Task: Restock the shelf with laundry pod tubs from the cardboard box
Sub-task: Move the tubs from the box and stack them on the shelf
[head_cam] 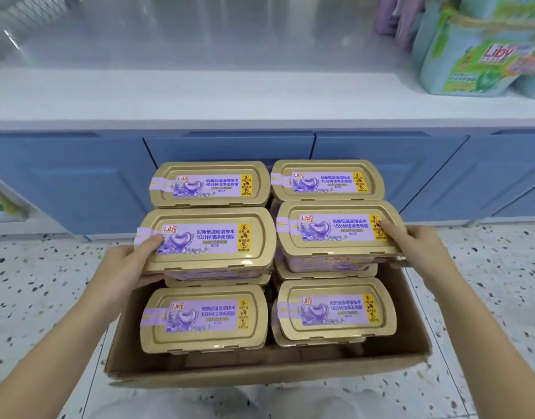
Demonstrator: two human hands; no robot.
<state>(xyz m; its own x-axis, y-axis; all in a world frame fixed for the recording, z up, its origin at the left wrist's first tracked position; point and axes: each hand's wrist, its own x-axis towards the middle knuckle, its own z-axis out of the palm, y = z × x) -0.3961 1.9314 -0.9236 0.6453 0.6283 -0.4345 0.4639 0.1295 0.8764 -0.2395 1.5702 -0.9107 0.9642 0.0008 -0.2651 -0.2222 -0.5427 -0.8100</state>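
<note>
Two middle-row tubs gripped at their outer ends, box otherwise full.

The left hand (125,264) clamps the left tub (207,238), the right hand (411,243) the right tub (335,229), over the cardboard box (269,373); the far shelf (199,95) lies bare. Risk: one-ended holds may let either tub tip and drop.

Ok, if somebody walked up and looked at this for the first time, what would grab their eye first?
Probably the block of gold-lidded tubs with purple labels, filling the open cardboard box on the speckled floor. Next, the two hands: the left hand and the right hand press from either side on two tubs held side by side above the rest. Behind, the white shelf lies bare apart from green detergent packs at its right end.
</note>
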